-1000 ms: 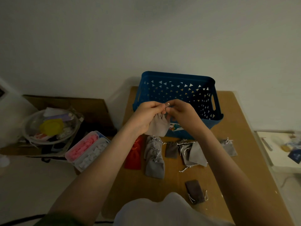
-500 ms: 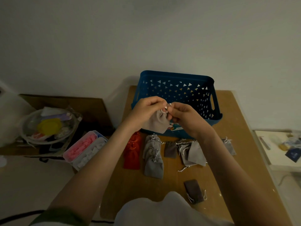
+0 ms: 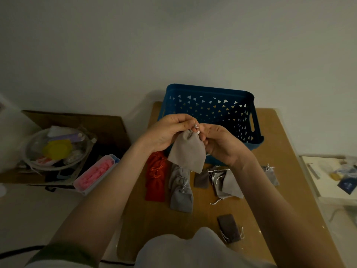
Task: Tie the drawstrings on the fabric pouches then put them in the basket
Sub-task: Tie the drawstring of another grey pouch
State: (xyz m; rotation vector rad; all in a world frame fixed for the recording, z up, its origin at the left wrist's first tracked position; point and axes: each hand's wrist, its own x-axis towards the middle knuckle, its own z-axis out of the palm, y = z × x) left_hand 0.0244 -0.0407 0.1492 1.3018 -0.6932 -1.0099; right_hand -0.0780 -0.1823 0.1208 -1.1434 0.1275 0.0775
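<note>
A light grey pouch (image 3: 187, 150) hangs in the air in front of the blue basket (image 3: 210, 105). My left hand (image 3: 168, 132) grips its gathered neck, and my right hand (image 3: 220, 144) pinches the white drawstring (image 3: 196, 128) at the top. On the wooden table (image 3: 278, 144) below lie red pouches (image 3: 155, 176), grey pouches (image 3: 181, 192), a dark brown pouch (image 3: 201, 179), a loose heap of grey pouches (image 3: 227, 182), one small grey pouch (image 3: 271, 174) at the right and a dark pouch (image 3: 229, 228) near me.
Left of the table a cardboard box (image 3: 77, 120) holds a clear bowl (image 3: 58, 149) of small items, beside a plastic box with pink contents (image 3: 95, 174). A low white table (image 3: 332, 175) with clutter stands at the right. A wall is behind the basket.
Both hands stay together in front of the basket, working the drawstring. The pouch now hangs lower and fuller below my fingers than before.
</note>
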